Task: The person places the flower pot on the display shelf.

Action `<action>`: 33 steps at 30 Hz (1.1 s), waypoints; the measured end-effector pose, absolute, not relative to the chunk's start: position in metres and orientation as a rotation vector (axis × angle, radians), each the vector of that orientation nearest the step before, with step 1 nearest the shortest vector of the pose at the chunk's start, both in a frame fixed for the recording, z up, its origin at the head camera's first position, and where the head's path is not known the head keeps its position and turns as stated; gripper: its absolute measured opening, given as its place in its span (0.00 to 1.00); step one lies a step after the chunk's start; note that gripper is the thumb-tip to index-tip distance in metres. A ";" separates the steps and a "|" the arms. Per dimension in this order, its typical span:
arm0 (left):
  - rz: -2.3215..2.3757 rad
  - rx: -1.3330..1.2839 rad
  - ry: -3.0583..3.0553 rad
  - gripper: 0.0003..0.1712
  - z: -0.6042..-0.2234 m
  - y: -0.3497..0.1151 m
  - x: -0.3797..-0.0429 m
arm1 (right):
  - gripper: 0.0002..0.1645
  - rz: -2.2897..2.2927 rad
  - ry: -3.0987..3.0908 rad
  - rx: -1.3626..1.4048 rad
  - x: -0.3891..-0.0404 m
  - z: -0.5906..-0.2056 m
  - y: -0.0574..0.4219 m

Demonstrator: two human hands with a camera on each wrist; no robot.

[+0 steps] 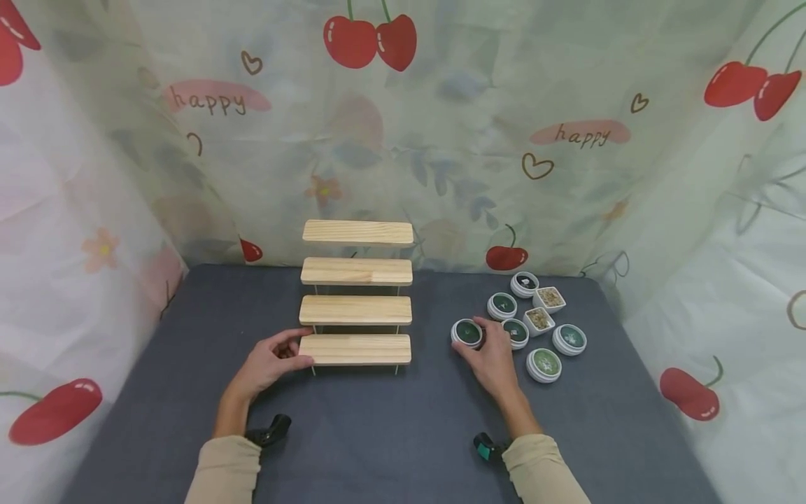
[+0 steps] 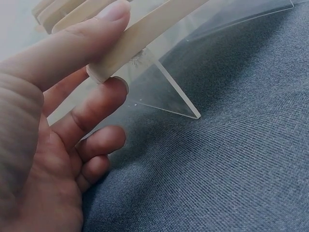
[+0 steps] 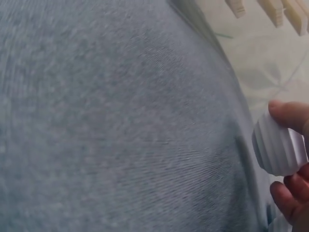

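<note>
In the head view, my left hand [image 1: 263,365] pinches the left end of the lowest board [image 1: 355,350] of a tiered wooden display stand. The left wrist view shows the thumb on top of this board and a fingertip beneath it, beside a clear support leg [image 2: 176,89]. My right hand [image 1: 494,360] grips a small round white pot [image 1: 468,334] with a dark green top, to the right of the stand. Ribbed sides show on that pot [image 3: 277,145] in the right wrist view, with the thumb over one side and fingers on the other.
More round white pots with green tops, such as the light green one [image 1: 544,365], cluster right of my right hand. Among them stand two square white pots [image 1: 539,320] with tan, grainy contents. A dark grey cloth [image 1: 378,434] covers the table; a printed curtain [image 1: 441,105] hangs behind.
</note>
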State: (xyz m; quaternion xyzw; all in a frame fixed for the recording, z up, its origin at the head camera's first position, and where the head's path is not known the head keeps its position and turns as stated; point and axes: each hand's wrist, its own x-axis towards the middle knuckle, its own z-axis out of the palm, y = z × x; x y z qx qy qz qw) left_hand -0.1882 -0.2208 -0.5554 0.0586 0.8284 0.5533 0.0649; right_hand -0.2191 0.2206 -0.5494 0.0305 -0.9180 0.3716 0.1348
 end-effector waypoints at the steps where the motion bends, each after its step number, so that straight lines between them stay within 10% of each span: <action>1: 1.672 0.176 2.498 0.36 -0.556 -0.221 -0.188 | 0.41 1.090 -2.654 0.084 -0.219 -0.548 0.220; 33: 1.715 0.153 2.412 0.37 -0.552 -0.222 -0.189 | 0.42 1.392 -2.553 0.333 -0.211 -0.476 0.163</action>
